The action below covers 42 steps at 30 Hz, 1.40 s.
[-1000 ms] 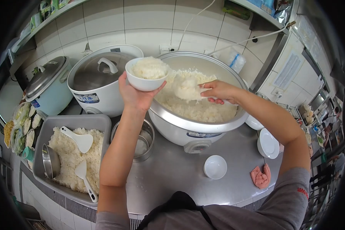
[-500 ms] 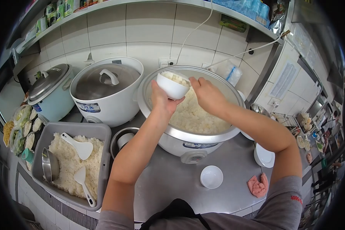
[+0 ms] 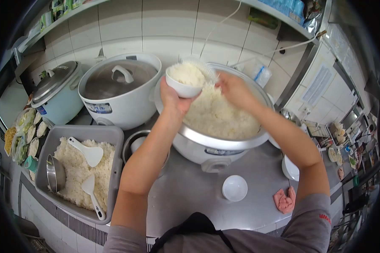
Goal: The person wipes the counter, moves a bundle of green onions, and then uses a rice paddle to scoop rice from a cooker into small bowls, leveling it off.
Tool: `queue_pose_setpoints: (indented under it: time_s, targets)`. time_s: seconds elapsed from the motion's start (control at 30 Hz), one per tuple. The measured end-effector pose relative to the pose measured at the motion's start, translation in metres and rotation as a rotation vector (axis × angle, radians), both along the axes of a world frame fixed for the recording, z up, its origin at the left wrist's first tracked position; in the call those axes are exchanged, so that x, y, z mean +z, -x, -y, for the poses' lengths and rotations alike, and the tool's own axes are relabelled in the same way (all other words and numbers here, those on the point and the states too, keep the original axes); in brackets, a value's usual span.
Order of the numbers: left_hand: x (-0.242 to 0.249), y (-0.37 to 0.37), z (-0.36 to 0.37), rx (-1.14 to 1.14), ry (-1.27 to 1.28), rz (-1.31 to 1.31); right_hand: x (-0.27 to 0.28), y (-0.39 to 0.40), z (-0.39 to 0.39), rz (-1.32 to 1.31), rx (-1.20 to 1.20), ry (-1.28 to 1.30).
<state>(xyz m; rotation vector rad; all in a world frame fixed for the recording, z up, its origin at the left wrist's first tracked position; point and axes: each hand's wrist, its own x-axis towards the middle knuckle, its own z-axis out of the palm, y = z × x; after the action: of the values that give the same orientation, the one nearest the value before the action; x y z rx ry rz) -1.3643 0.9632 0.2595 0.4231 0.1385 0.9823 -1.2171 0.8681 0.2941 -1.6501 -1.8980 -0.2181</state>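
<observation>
My left hand (image 3: 173, 100) grips a small white bowl (image 3: 183, 89) from below and holds it over the near left part of a big open rice cooker (image 3: 189, 148). White rice is heaped above the bowl's rim. My right hand (image 3: 237, 89) is closed on a pale, ridged rice paddle (image 3: 205, 68), slightly blurred, whose blade lies just behind the heap in the bowl. Cooked rice (image 3: 223, 119) fills much of the cooker under both hands. Another small white bowl (image 3: 234, 188) stands on the steel counter in front of the cooker.
To the left are a lidded white cooker (image 3: 99, 108), a lidded pale blue pot (image 3: 61, 103) and a grey tub (image 3: 44, 168) of rice with two paddles and a metal bowl. A pink cloth (image 3: 284, 200) and more white bowls (image 3: 290, 168) lie at the right.
The bowl has tipped toward me and moved slightly left, showing its heaped rice. The rice paddle has come into view behind it, and my right hand has shifted right.
</observation>
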Motion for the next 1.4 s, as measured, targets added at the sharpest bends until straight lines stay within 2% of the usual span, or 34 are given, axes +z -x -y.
queue_pose_setpoints:
  time_s: [0.07,0.1,0.17,0.2,0.27,0.37,0.57,0.73,0.87,0.93,1.07,1.13,1.17,1.23,1.4]
  targets:
    - [0.005,0.011,0.000,0.004,0.011,-0.015,0.013,-0.036,-0.020,-0.030,-0.143,0.150]
    - [0.007,0.016,0.003,0.009,0.007,-0.019,0.002,-0.044,-0.022,-0.044,-0.145,0.167]
    - [0.009,0.023,0.005,0.018,0.023,-0.044,-0.020,-0.051,-0.028,0.392,-0.338,0.514]
    - [0.010,0.026,0.006,0.020,0.011,-0.041,-0.032,-0.048,-0.023,0.536,-0.302,0.596]
    - [0.013,0.033,0.007,0.021,0.000,-0.037,-0.046,-0.031,-0.013,0.503,-0.266,0.637]
    - [0.008,0.041,0.010,0.012,-0.014,-0.009,-0.035,-0.003,0.004,0.443,-0.241,0.728]
    - [0.004,0.037,0.016,-0.015,-0.043,0.019,-0.033,0.012,0.020,0.414,-0.146,0.677]
    - [0.005,0.039,0.020,-0.001,0.006,0.016,-0.042,0.004,0.023,0.158,-0.079,0.750]
    - [0.004,0.042,0.019,0.003,-0.003,0.021,-0.042,0.016,0.032,0.117,-0.022,0.769]
    - [0.005,0.043,0.018,0.009,0.000,0.036,-0.043,0.015,0.032,-0.043,0.009,0.842]
    - [0.004,0.047,0.017,0.042,-0.081,0.093,-0.041,0.006,0.036,0.107,0.052,0.655]
    - [0.001,0.049,0.014,0.068,-0.075,0.111,-0.011,0.016,0.047,-0.381,-0.141,0.951]
    - [-0.001,0.051,0.012,0.075,-0.072,0.115,-0.010,0.013,0.047,-0.373,-0.138,0.954]
    - [0.000,0.053,0.009,0.085,-0.080,0.139,-0.005,0.004,0.049,-0.621,-0.108,0.910]
    - [-0.001,0.054,0.004,0.035,-0.060,0.120,0.031,-0.025,0.025,-0.672,-0.167,0.734]
